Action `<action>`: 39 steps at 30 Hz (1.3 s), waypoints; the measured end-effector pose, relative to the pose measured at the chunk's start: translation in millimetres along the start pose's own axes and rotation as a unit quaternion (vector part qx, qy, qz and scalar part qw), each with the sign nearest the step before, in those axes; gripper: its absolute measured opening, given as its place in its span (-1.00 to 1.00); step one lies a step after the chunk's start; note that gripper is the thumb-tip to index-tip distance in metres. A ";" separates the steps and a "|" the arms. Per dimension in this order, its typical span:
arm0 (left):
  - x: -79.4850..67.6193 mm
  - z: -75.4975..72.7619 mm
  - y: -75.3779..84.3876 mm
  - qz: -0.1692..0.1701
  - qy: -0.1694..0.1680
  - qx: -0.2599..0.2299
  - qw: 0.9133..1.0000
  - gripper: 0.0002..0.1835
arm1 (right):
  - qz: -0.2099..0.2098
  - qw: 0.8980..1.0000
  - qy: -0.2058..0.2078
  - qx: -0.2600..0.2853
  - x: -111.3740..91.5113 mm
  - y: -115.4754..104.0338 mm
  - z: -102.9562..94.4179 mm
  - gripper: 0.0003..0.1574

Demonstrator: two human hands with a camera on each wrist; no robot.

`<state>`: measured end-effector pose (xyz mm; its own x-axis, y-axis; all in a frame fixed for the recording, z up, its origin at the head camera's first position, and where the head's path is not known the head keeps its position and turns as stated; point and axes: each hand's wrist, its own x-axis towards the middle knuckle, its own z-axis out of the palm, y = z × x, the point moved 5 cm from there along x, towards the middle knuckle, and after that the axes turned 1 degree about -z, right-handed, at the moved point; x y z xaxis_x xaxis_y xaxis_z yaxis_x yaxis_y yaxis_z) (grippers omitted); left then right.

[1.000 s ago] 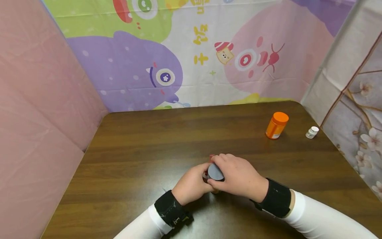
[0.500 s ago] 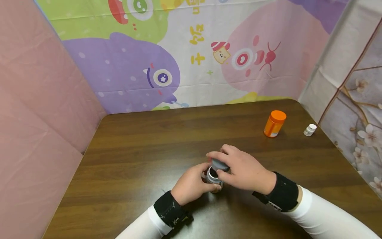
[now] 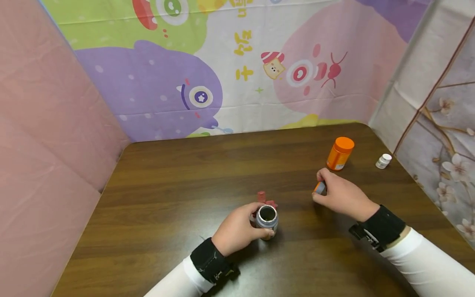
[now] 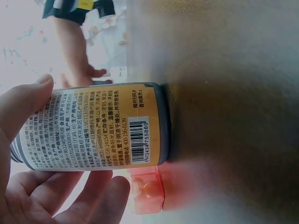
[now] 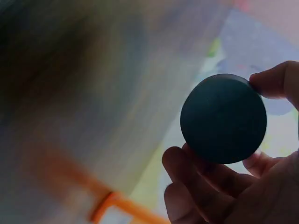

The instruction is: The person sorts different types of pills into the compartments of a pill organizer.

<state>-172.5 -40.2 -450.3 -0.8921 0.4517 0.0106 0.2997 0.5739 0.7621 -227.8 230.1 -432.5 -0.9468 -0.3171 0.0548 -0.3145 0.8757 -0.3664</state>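
Observation:
An uncapped grey bottle (image 3: 267,225) stands on the table, its round mouth facing up. My left hand (image 3: 239,229) grips it around the side, thumb in front. Its printed label and barcode (image 4: 138,139) fill much of the left wrist view. Off to the right, my right hand (image 3: 345,196) pinches a round grey lid (image 3: 320,188) by its rim, held tilted. That lid appears as a dark disc in the right wrist view. Just behind the bottle lies a red translucent piece (image 3: 262,196), partly hidden by the bottle and left fingers; the left wrist view shows rounded shapes inside it.
An orange jar (image 3: 340,154) with an orange lid stands at the back right, close beyond the right hand. A small white bottle (image 3: 384,161) sits near the right edge of the wooden table (image 3: 178,177). Patterned cloth hangs behind and at both sides.
The lid has come off the bottle in my right hand, which has moved away to the right with it. My left hand keeps its hold, and the bottle's mouth is exposed.

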 end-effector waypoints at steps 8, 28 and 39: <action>-0.7 -0.7 0.0 0.001 0.000 -0.003 1.000 -0.38 | 0.005 0.997 0.045 -0.064 -0.2 32.7 5.3 -0.51; -0.9 4.0 -2.6 -0.015 -0.002 -0.002 1.000 -0.33 | 0.052 0.996 -0.016 -0.067 -4.6 47.1 6.2 0.02; -6.2 1.3 -2.8 -0.044 0.045 -0.026 0.998 -0.24 | 0.010 0.997 0.022 -0.067 -9.0 2.7 -6.8 0.00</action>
<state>-167.4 -43.7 -453.4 -0.9415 0.3371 -0.0010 0.2034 0.5704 0.7958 -220.6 237.9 -427.6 -0.9540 -0.2859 0.0899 -0.2993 0.9235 -0.2399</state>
